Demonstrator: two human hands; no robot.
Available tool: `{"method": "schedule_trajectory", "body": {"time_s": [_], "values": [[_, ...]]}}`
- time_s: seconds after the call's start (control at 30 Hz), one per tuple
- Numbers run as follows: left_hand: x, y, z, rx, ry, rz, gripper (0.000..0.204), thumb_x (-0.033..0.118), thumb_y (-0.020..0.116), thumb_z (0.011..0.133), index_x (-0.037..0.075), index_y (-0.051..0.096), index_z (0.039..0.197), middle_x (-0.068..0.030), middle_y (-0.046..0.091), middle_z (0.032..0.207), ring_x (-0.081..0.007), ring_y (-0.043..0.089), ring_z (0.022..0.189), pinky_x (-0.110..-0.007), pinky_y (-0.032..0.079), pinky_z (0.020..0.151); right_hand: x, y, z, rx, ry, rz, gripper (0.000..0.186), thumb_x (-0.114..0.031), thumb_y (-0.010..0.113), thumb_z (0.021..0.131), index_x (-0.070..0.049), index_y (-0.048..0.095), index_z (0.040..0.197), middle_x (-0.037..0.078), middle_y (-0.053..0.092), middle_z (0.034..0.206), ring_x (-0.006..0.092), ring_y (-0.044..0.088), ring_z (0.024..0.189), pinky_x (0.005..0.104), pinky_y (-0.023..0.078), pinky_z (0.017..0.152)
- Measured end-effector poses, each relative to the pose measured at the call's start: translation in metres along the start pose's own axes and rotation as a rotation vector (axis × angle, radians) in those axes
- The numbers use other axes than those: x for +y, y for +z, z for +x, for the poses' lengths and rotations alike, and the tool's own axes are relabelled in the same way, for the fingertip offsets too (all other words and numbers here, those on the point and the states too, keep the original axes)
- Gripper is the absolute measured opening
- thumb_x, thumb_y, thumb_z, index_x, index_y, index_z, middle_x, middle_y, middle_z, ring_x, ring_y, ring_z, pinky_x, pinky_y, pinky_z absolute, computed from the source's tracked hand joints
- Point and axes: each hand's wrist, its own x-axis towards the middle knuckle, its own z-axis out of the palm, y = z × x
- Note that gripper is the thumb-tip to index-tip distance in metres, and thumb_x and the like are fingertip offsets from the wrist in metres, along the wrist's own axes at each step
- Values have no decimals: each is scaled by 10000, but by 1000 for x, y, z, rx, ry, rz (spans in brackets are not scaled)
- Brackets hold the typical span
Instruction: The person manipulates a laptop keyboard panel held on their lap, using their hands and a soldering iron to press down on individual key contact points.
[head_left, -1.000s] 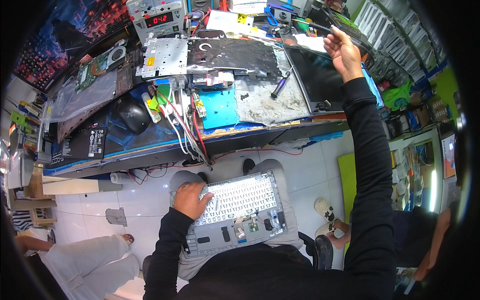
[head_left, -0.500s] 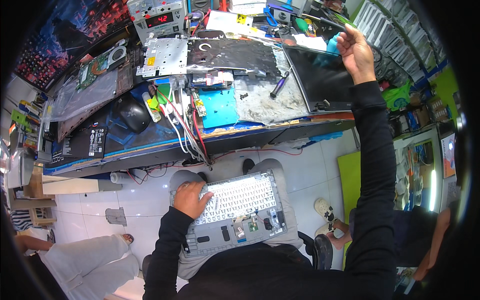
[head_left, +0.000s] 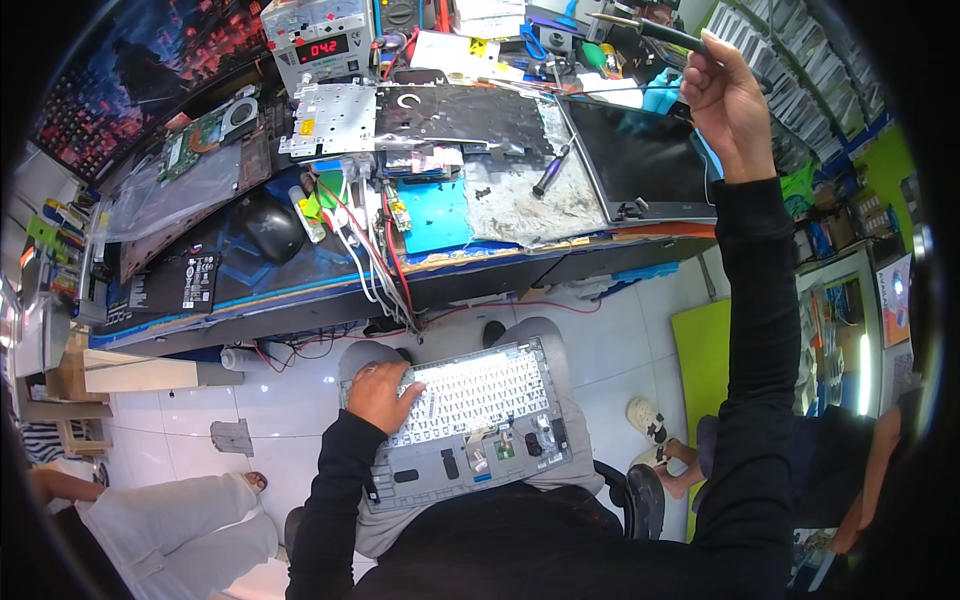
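Observation:
A grey laptop top cover (head_left: 420, 490), inner side up, lies across my lap with the silvery back of its keyboard (head_left: 480, 398) facing up. On its upper left part rests my left hand (head_left: 381, 396), fingers laid over the surface and thumb spread along the keyboard. Up at the far right, my right hand (head_left: 728, 105) is closed round the black handle of a soldering iron (head_left: 665, 36). The iron's thin metal end points left, above the cluttered back of the bench. Below that hand stands a dark laptop screen (head_left: 640, 160).
A purple screwdriver (head_left: 550, 172) lies on the stained work mat (head_left: 510, 212). Further left are a metal laptop panel (head_left: 335, 115), a black mouse (head_left: 268, 228), a battery (head_left: 198, 282) and a power supply (head_left: 315, 50). Cables (head_left: 375, 270) hang over the bench edge. Other people's legs (head_left: 180, 530) flank me.
My right hand has moved slightly right, and the soldering iron now shows more fully, raised above the bench. My left hand and the laptop cover stay in place.

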Motion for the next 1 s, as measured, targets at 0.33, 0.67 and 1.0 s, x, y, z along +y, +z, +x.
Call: {"method": "schedule_trajectory", "body": {"time_s": [0.33,0.67,1.0], "values": [[1,-2,0,-6,-5,1,479,409,683,979,-7,707,1213,-212,735,1133,-418,664,1100,-501,454,1061,-10,9,3,-127,19,16,235,-202,645,1055,-19,691,1196,43,697,900,135,634,769,289,565,701],[145,-60,67,-22,255,-406,208,192,700,990,17,709,1102,-175,707,1024,-373,701,950,-440,560,817,-13,37,-6,21,42,56,133,-134,620,1021,-59,730,1008,31,736,803,132,714,704,254,602,634],[258,-16,283,3,-157,-907,416,235,548,1093,-83,518,1359,-192,656,1156,-220,729,937,-352,646,613,-13,25,-1,-51,62,74,162,-148,618,1024,-41,739,1034,47,753,820,144,724,704,253,606,651]]}}
